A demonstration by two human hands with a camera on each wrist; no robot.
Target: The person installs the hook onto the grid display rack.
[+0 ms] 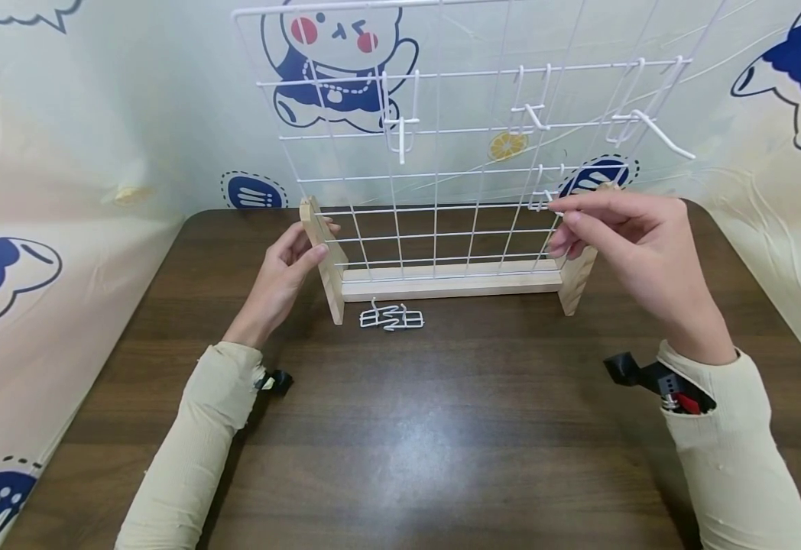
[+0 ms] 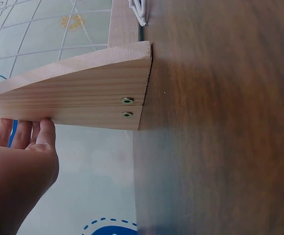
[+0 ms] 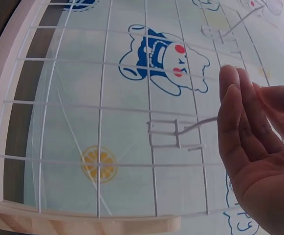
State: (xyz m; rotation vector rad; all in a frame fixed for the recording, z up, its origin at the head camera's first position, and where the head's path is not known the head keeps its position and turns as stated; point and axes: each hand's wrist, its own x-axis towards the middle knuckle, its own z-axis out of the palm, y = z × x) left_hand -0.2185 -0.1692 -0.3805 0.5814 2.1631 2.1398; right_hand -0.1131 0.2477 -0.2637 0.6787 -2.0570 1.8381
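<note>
A white wire grid rack (image 1: 435, 177) stands on a wooden base (image 1: 450, 286) between two wooden side panels. My left hand (image 1: 283, 267) grips the left side panel (image 1: 322, 263), thumb on the near side and fingers behind; the left wrist view shows this panel (image 2: 83, 93) with two bolts. At the grid's lower right, my right hand (image 1: 637, 256) pinches the prong of a small white wire hook (image 1: 539, 205) with thumb and index finger. Its frame lies against the grid wires. In the right wrist view, a hook (image 3: 177, 133) has its prong end hidden by my right hand (image 3: 259, 142).
Higher on the grid hang three white hooks, at left (image 1: 401, 130), centre right (image 1: 531, 111) and far right (image 1: 637, 118). Loose white hooks (image 1: 391, 317) lie on the brown table (image 1: 414, 428) before the base. A cartoon-printed cloth (image 1: 132, 130) covers the wall behind.
</note>
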